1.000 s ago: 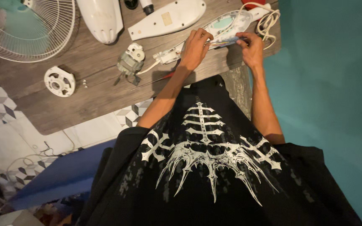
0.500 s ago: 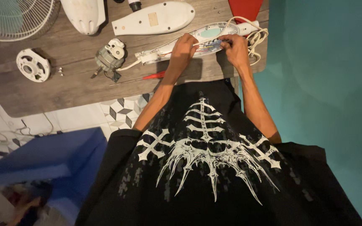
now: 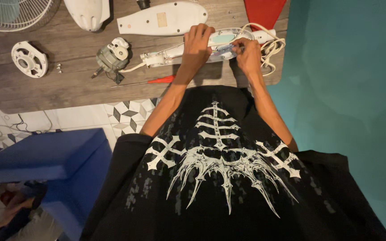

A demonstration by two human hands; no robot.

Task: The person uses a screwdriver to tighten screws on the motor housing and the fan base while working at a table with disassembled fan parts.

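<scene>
- I have the long white housing lying across the worktop, close to its near edge, with its open side up and a pale blue panel showing inside.
- My left hand lies flat over the housing's middle, fingers pressed together and curled over the far rim, pinning it down.
- My right hand sits at the housing's right end, fingertips pinched on something small inside; what exactly, I cannot tell.
- The coiled white cord lies just right of the housing, touching that end, so I judge it best kept out from under my right wrist.
- Left of the housing, thin wires run to the small motor; pulling the housing would drag it, so I hold steady.
- The red-handled screwdriver lies just nearer than the housing's left end, within easy reach.
- A second white cover lies beyond the housing, apart.
</scene>
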